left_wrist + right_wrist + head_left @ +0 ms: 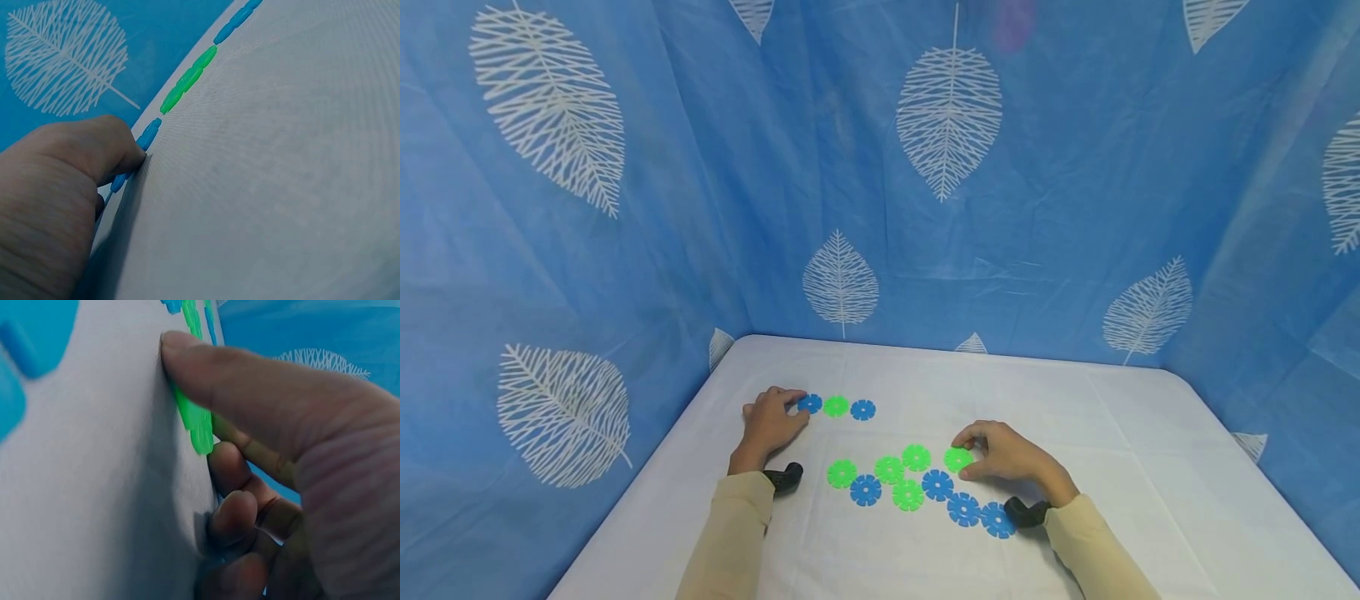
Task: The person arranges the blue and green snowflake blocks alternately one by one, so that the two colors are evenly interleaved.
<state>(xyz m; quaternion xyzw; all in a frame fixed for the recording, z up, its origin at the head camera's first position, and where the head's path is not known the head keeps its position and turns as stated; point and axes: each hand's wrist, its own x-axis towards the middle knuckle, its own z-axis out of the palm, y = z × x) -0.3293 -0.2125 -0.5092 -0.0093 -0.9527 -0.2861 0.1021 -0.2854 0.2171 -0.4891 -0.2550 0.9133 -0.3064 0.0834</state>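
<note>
Three notched plastic snowflake discs lie flat in a row on the white table. My left hand (pixel 769 427) holds the blue disc (pixel 809 403) at the left end, thumb and finger at its edge; in the left wrist view the thumb partly hides this blue disc (pixel 149 134). Beside it lie a green disc (pixel 836 406) and another blue disc (pixel 862 409). Nearer me and to the right, my right hand (pixel 1006 452) pinches a green disc (pixel 957 459) between thumb and fingers. In the right wrist view the thumb covers part of that green disc (pixel 197 425).
Several loose green discs (pixel 907 495) and blue discs (pixel 963 509) lie between the hands, one blue disc (pixel 997 520) by the right wrist's black camera mount (pixel 1027 512). A white cloth covers the table (pixel 1075 408). Blue leaf-patterned curtain (pixel 1037 208) surrounds its back and sides.
</note>
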